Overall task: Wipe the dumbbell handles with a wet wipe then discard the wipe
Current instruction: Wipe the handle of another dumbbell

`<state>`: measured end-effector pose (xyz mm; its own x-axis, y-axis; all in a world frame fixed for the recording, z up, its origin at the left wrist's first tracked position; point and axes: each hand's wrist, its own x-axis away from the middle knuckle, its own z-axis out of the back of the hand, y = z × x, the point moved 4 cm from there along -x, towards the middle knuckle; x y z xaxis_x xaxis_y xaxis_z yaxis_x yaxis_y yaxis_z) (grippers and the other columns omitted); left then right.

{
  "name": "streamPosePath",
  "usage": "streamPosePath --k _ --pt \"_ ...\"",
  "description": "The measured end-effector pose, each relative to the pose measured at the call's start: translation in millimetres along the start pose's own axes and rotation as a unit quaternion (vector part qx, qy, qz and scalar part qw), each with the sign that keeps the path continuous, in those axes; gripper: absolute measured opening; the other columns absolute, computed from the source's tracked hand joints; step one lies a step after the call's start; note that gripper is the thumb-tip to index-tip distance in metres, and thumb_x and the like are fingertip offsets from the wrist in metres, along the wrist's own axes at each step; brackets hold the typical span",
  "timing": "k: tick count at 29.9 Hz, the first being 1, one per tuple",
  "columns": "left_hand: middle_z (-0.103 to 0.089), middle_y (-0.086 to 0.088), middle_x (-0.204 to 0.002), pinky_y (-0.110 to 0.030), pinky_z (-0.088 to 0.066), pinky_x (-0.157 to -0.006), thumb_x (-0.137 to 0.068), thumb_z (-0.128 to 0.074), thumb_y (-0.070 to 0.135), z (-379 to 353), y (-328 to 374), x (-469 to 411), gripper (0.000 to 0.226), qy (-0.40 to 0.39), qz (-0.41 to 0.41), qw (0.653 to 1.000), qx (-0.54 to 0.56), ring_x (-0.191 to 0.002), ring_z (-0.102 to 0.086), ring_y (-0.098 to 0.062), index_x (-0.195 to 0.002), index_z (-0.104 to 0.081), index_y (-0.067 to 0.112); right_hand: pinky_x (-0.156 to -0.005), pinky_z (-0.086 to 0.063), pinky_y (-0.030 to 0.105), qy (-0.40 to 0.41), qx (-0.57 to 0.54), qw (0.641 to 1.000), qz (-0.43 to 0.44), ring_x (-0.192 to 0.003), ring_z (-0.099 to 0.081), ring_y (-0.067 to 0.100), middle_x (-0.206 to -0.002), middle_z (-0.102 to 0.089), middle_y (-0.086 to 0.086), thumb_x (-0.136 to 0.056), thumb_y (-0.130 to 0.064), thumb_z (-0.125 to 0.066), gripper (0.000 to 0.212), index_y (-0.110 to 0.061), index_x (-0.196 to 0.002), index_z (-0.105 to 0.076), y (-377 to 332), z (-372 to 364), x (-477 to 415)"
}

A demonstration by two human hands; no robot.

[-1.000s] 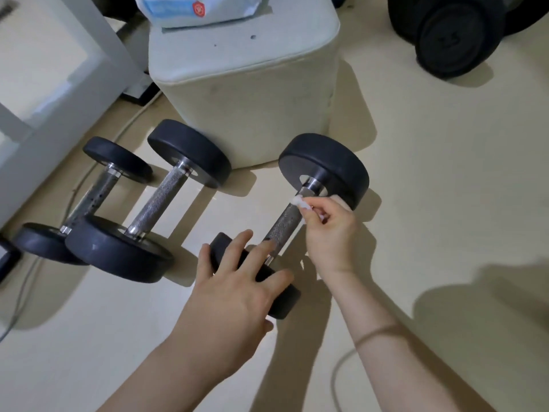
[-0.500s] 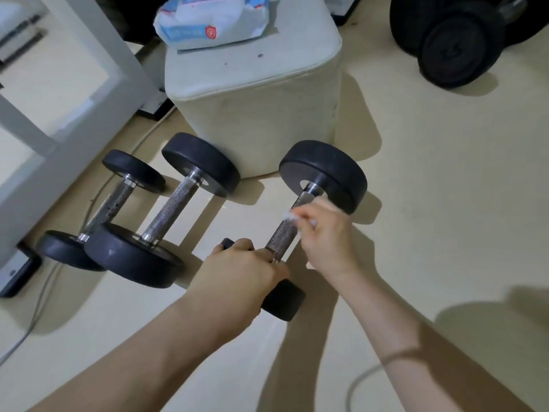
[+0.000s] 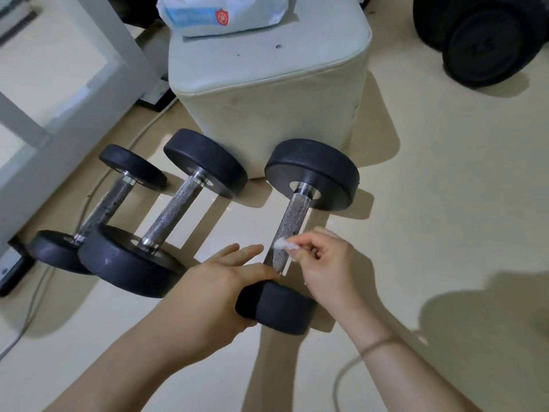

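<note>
Three black-plated dumbbells lie on the floor. On the right dumbbell point(image 3: 312, 173), my right hand point(image 3: 329, 266) pinches a small wadded white wipe point(image 3: 283, 243) against the lower part of the knurled handle point(image 3: 294, 215). My left hand point(image 3: 225, 281) rests against the near plate point(image 3: 279, 307) of the same dumbbell, fingers straight and thumb lying along the plate's top. The middle dumbbell point(image 3: 172, 212) and the smaller left dumbbell point(image 3: 107, 206) lie untouched to the left.
A white padded stool point(image 3: 267, 84) stands just behind the dumbbells with a pack of wipes point(image 3: 222, 13) on top. Large black weights point(image 3: 481, 40) sit at the back right. A white frame point(image 3: 59, 114) and a cable point(image 3: 29, 307) are on the left.
My right hand has slid the wipe down the handle from the far plate toward the near end. My left hand's fingers have uncurled from the near plate and now lie straight.
</note>
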<state>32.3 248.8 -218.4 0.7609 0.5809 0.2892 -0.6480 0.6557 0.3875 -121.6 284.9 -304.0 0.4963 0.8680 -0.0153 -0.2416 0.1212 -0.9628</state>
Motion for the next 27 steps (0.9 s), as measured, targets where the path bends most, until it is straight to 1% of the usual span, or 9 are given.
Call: streamPosePath --k 4,7,10,15,17,19,22,25,27 --pt "-0.043 0.010 -0.146 -0.038 -0.036 -0.108 -0.067 -0.081 0.029 -0.6 -6.7 -0.9 0.072 0.013 0.009 1.000 0.012 -0.139 -0.035 -0.020 -0.119 -0.039 0.056 -0.058 -0.040 0.020 0.148 0.044 0.987 0.044 -0.058 -0.046 0.007 -0.065 -0.048 -0.012 -0.080 -0.013 -0.072 0.005 -0.012 -0.075 -0.072 0.1 2.3 -45.5" --pt "-0.035 0.010 -0.151 -0.040 -0.031 -0.112 -0.071 -0.079 0.025 -2.6 -6.5 2.5 0.078 0.008 0.022 0.999 0.024 -0.143 -0.026 -0.019 -0.122 -0.031 0.058 -0.057 -0.044 0.023 0.187 0.056 0.979 0.056 -0.059 -0.048 0.008 -0.070 -0.052 -0.005 -0.081 -0.009 -0.072 0.004 -0.012 -0.077 -0.073 -2.8 -3.5 -38.4" --pt "-0.026 0.011 -0.155 -0.037 -0.028 -0.115 -0.075 -0.076 0.023 -6.2 -5.3 4.0 0.077 -0.009 0.024 1.000 0.008 -0.146 -0.018 -0.017 -0.125 -0.030 0.059 -0.060 -0.041 0.012 0.112 0.028 0.991 0.063 -0.063 -0.053 0.004 -0.072 -0.055 -0.008 -0.077 0.000 -0.070 0.012 -0.011 -0.074 -0.072 -0.6 0.4 -27.9" --pt "-0.026 0.011 -0.154 -0.023 -0.021 -0.112 -0.072 -0.065 0.021 -4.6 -7.5 8.6 0.077 -0.014 0.035 0.999 0.012 -0.144 -0.016 -0.012 -0.128 -0.031 0.059 -0.055 -0.035 0.013 -0.099 -0.031 0.995 -0.010 -0.055 -0.047 0.006 -0.062 -0.052 -0.013 -0.074 -0.004 -0.076 0.012 -0.012 -0.067 -0.071 -0.5 -7.4 0.9" --pt "-0.027 0.019 -0.148 -0.008 -0.016 -0.103 -0.065 -0.055 0.020 -3.9 -4.7 10.7 0.074 -0.014 0.055 0.997 0.052 -0.139 -0.015 -0.003 -0.123 -0.035 0.059 -0.056 -0.037 0.013 -0.054 -0.012 0.998 -0.001 -0.058 -0.051 0.006 -0.064 -0.056 -0.014 -0.075 -0.002 -0.073 0.014 -0.015 -0.069 -0.071 -0.1 -3.2 -12.7" --pt "-0.027 0.024 -0.142 0.000 -0.014 -0.096 -0.060 -0.050 0.022 -4.9 -1.7 13.2 0.069 -0.002 0.073 0.993 0.096 -0.134 -0.014 0.004 -0.118 -0.041 0.057 -0.058 -0.037 0.010 0.057 0.022 0.998 0.030 -0.061 -0.052 0.003 -0.068 -0.055 -0.015 -0.076 0.001 -0.068 0.016 -0.014 -0.072 -0.071 -2.0 3.5 -33.1" --pt "-0.026 0.025 -0.141 -0.008 -0.018 -0.100 -0.059 -0.051 0.022 -7.7 -2.1 15.8 0.068 0.024 0.083 0.988 0.130 -0.135 -0.014 0.004 -0.116 -0.044 0.057 -0.058 -0.044 0.026 0.165 0.089 0.979 0.081 -0.061 -0.050 0.010 -0.071 -0.056 -0.002 -0.081 -0.004 -0.066 0.009 -0.011 -0.077 -0.070 -4.2 1.6 -43.7" --pt "-0.027 0.024 -0.142 -0.023 -0.024 -0.107 -0.058 -0.051 0.020 -7.7 -6.7 17.9 0.071 0.046 0.090 0.986 0.135 -0.137 -0.016 0.002 -0.118 -0.042 0.058 -0.057 -0.049 0.037 0.185 0.106 0.974 0.081 -0.063 -0.055 0.025 -0.073 -0.061 0.004 -0.082 -0.009 -0.063 0.008 -0.012 -0.081 -0.070 -4.1 -4.4 -40.7" --pt "-0.032 0.022 -0.139 -0.021 -0.025 -0.105 -0.058 -0.052 0.020 -7.6 -8.2 17.0 0.069 0.051 0.092 0.986 0.129 -0.135 -0.020 0.001 -0.116 -0.044 0.057 -0.060 -0.050 0.039 0.180 0.093 0.977 0.059 -0.066 -0.057 0.024 -0.076 -0.063 0.004 -0.082 -0.008 -0.062 0.009 -0.013 -0.083 -0.070 -3.8 -5.8 -38.8"
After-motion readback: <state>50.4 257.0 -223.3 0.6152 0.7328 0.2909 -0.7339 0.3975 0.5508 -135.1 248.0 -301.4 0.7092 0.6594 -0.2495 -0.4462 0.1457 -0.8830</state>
